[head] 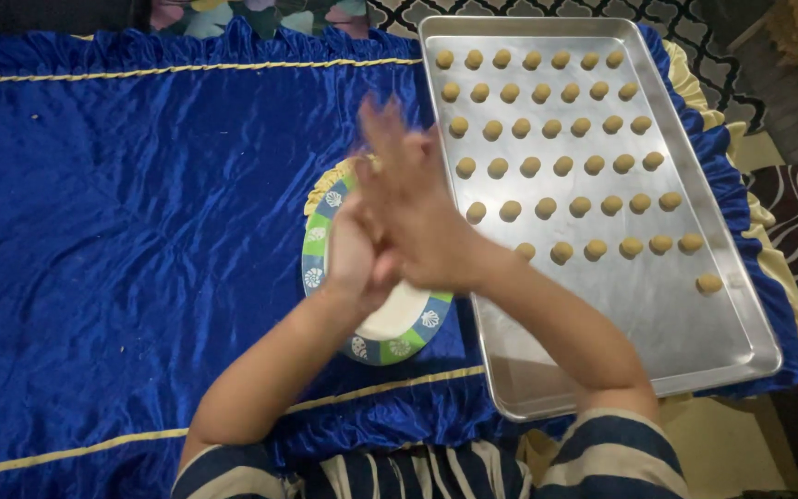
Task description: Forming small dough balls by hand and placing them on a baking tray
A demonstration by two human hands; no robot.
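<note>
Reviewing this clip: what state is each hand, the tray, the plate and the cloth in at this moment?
Left hand: palm pressed against the right, under it, over the plate.
Right hand: on top, fingers spread, blurred.
Baking tray: rows of dough balls fill the far part, near part bare.
Plate: mostly hidden by the hands.
Blue cloth: spread flat, wrinkled.

Plate (415, 326) with blue-green patterned rim lay flat under pressed-together hands (399, 217); dough balls (547, 166) in rows on tray (658, 314) right of them.

Blue cloth (140, 231) under tray (658, 314), plate (399, 346)
</note>
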